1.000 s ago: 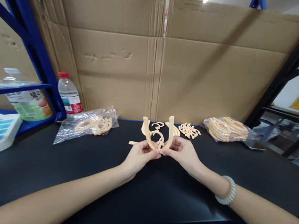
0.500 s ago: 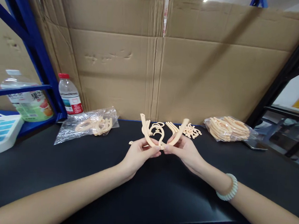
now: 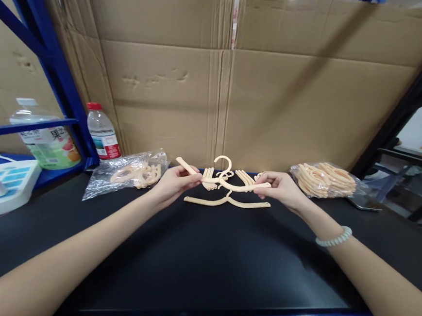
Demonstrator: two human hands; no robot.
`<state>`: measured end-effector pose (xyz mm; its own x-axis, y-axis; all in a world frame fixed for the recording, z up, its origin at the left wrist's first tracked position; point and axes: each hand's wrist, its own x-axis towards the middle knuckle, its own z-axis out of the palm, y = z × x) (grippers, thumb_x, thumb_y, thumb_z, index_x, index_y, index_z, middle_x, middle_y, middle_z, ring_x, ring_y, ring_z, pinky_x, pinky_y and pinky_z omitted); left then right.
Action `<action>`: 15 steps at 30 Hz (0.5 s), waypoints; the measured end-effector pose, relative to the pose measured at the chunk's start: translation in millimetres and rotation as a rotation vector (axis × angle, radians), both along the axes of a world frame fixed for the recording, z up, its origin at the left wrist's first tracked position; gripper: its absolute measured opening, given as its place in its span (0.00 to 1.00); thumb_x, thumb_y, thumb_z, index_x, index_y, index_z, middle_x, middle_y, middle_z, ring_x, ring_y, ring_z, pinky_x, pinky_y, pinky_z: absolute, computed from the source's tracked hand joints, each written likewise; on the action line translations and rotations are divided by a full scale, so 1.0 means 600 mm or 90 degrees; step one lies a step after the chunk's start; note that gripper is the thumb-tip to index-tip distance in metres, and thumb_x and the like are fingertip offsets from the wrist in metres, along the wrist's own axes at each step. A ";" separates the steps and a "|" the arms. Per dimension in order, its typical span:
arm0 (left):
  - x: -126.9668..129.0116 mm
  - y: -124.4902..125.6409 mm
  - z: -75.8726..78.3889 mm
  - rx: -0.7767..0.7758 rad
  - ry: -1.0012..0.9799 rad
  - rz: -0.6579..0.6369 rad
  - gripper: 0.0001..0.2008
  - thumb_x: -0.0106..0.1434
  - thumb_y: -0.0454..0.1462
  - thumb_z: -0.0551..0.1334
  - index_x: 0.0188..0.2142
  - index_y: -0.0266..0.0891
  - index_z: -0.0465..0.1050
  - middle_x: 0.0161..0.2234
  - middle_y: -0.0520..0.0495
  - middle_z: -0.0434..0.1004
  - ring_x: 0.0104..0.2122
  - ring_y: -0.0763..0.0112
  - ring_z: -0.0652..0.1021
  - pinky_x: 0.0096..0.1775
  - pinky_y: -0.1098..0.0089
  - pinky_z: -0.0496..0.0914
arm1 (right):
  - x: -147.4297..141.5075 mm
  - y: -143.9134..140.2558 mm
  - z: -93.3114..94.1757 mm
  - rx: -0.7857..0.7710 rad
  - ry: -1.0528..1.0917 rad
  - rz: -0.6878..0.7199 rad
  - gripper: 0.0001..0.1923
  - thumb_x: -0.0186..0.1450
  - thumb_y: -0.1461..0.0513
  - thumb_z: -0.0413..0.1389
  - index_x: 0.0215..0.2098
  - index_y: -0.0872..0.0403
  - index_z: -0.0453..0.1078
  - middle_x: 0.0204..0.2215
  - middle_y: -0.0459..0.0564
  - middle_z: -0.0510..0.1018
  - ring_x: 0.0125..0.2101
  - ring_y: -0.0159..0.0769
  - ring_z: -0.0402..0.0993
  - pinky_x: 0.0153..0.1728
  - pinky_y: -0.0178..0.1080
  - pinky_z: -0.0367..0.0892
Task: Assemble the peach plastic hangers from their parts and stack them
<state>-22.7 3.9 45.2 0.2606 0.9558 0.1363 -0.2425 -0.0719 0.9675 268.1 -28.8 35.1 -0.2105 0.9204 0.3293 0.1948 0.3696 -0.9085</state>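
The left hand pinches one arm end of a cream plastic folding hanger, and the right hand pinches the other, so the hanger spans between them, spread flat, hook upward, above the black tabletop. Just below it lies a second cream hanger piece. Clear bags of cream parts sit well apart at either side.

The large bottle on the blue shelf at the left bears a green label with Chinese characters, of which "果" can be read. The label on the small red-capped bottle is too small to read.
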 end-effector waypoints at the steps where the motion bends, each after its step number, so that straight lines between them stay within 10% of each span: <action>1: -0.007 0.007 0.001 0.018 0.006 -0.008 0.12 0.46 0.31 0.72 0.30 0.33 0.73 0.27 0.51 0.75 0.29 0.78 0.75 0.36 0.76 0.71 | 0.006 0.002 0.002 -0.001 -0.005 0.001 0.14 0.48 0.57 0.68 0.28 0.56 0.73 0.23 0.47 0.76 0.21 0.30 0.70 0.25 0.35 0.67; 15: -0.056 0.033 0.016 0.384 0.589 -0.099 0.09 0.50 0.41 0.69 0.25 0.37 0.75 0.22 0.49 0.76 0.23 0.71 0.74 0.25 0.76 0.63 | 0.056 0.016 0.006 -0.002 -0.254 0.069 0.13 0.51 0.58 0.65 0.24 0.56 0.67 0.20 0.45 0.73 0.22 0.31 0.69 0.23 0.34 0.63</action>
<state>-56.5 23.9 55.0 0.6128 0.7467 0.2588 0.5061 -0.6223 0.5971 301.8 -19.2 38.4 -0.4171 0.8866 0.2000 0.4919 0.4052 -0.7706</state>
